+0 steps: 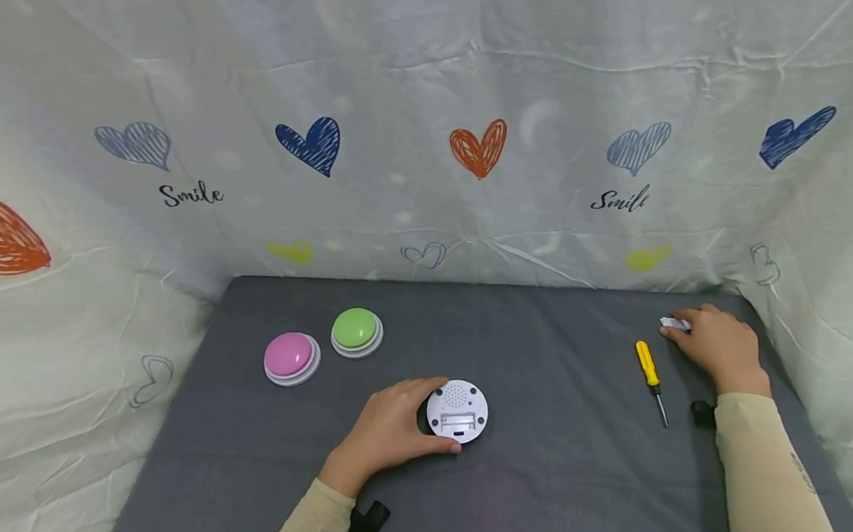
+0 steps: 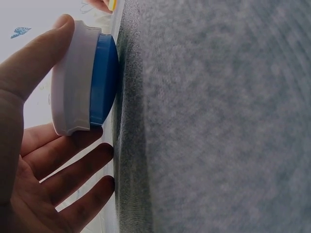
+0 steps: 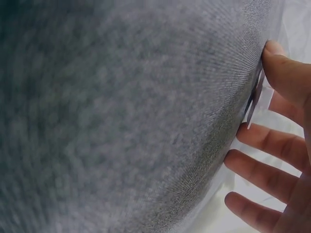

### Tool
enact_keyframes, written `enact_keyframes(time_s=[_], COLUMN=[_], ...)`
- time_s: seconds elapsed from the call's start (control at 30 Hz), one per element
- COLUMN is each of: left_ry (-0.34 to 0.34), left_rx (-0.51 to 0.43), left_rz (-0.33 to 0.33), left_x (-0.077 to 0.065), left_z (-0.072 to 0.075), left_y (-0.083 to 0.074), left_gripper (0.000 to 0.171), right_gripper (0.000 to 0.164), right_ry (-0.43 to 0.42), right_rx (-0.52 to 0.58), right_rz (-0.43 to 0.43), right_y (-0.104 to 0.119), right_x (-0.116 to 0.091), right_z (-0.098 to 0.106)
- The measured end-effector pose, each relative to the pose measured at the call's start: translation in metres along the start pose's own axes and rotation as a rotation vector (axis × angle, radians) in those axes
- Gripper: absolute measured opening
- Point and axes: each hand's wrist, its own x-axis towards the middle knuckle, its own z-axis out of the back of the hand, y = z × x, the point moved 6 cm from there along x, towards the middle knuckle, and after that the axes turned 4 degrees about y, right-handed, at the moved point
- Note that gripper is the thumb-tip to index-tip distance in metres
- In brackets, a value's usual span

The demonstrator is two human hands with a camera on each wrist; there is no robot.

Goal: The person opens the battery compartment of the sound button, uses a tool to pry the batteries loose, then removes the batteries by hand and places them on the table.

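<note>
My left hand point(image 1: 390, 427) holds a round push button point(image 1: 474, 397) by its white rim, thumb on the near side and fingers on the far side. It lies upside down, its uncovered battery compartment facing up. Its blue dome point(image 2: 104, 80) shows in the left wrist view, turned towards the table. Near the table's far right corner, my right hand point(image 1: 720, 345) pinches a small flat white piece point(image 1: 675, 323), which looks like a battery cover. Only a thin edge of that piece point(image 3: 255, 94) appears in the right wrist view, between thumb and fingers.
A screwdriver point(image 1: 648, 365) with a yellow handle lies left of my right hand. Two more push buttons, one pink point(image 1: 288, 354) and one green point(image 1: 354, 328), stand at the back left of the grey-covered table point(image 1: 556, 473). A heart-printed curtain point(image 1: 396, 76) hangs behind.
</note>
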Motion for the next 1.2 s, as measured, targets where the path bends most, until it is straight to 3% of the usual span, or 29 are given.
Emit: enact_keyframes(time_s=[0.6, 0.87, 1.07, 1.2], left_ry=[-0.005, -0.014, -0.005, -0.008], left_rx=[-0.003, -0.001, -0.004, -0.006], left_rz=[0.007, 0.009, 0.012, 0.015], left_x=[-0.001, 0.002, 0.001, -0.001], left_z=[-0.001, 0.0, -0.001, -0.001], left_y=[0.0, 0.0, -0.001, 0.0], left_gripper=[0.095, 0.095, 0.095, 0.096], right_gripper=[0.061, 0.072, 0.074, 0.073], right_ry=[0.024, 0.048, -0.015, 0.018], right_rx=[0.019, 0.071, 0.084, 0.075], right_rz=[-0.035, -0.048, -0.008, 0.051], right_y=[0.0, 0.001, 0.019, 0.04], right_x=[0.002, -0.003, -0.021, -0.031], right_z=[-0.003, 0.001, 0.008, 0.009])
